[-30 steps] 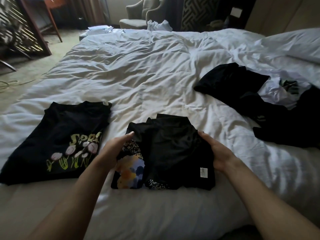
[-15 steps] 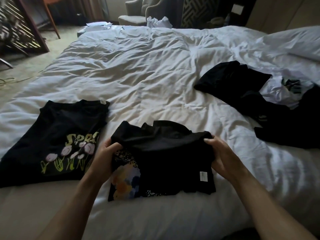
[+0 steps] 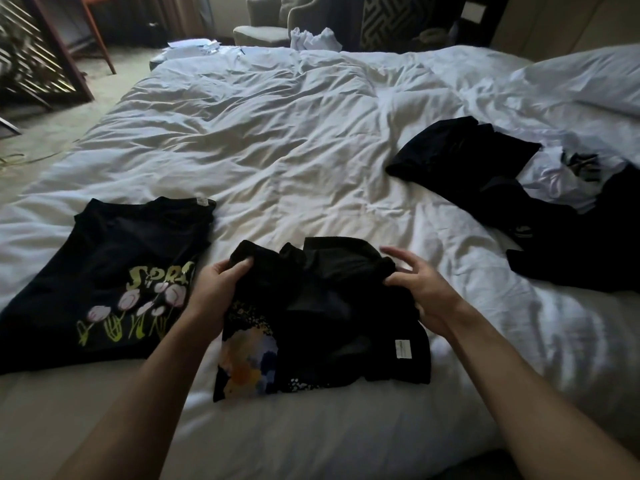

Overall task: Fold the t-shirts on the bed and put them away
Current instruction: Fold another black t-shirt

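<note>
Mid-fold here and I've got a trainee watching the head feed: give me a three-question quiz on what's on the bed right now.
1. True or false: the left hand grips the black t-shirt with the colourful print.
2. Which side of that shirt does the tulip-print t-shirt lie on? A) the person's left B) the person's right C) underneath it
3. Fill in: the unfolded dark clothes pile lies on the white ____.

Key
1. True; its thumb curls over the shirt's far left corner, while the right hand pinches the right edge.
2. A
3. duvet
</note>
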